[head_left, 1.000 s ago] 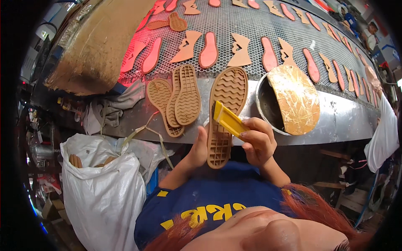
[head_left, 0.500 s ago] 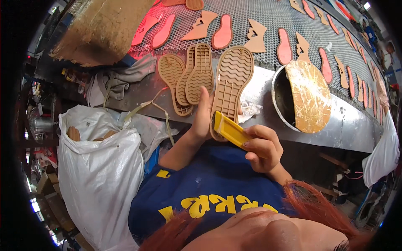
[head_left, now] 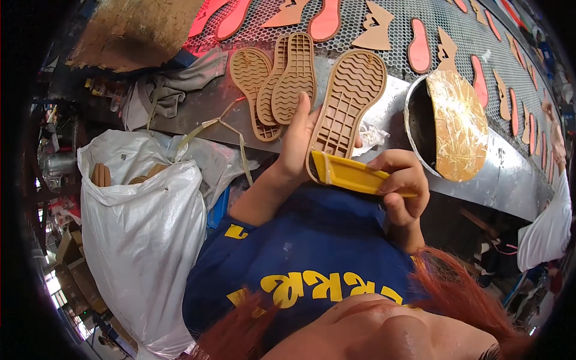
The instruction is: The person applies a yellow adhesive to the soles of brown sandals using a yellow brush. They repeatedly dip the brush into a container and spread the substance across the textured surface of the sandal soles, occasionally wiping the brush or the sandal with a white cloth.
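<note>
My left hand [head_left: 299, 139] is closed on a brown shoe sole [head_left: 354, 75] with a wavy and gridded tread, held tilted above the table's near edge. My right hand [head_left: 407, 183] grips a long flat yellow plastic tool [head_left: 354, 174] with a slanted end and a pale band near that end. The tool lies across the low end of the sole; its exact contact with the edge is hidden. Just left of the held sole, several more brown soles [head_left: 294, 81] lie overlapping on the metal table [head_left: 207, 137], tread side up.
A round metal pot [head_left: 414, 129], half covered by a tan taped lid [head_left: 459, 129], stands at the right. Pink insoles [head_left: 419, 48] and tan cutouts [head_left: 373, 27] lie on the mesh belt [head_left: 396, 18]. A white sack [head_left: 141, 228] holding brown pieces is at left, below a grey cloth [head_left: 171, 90].
The view has shifted, so the table's things sit higher in it. The yellow tool has swung flatter across the sole's low end, and my right hand has moved rightward. Both grips stay.
</note>
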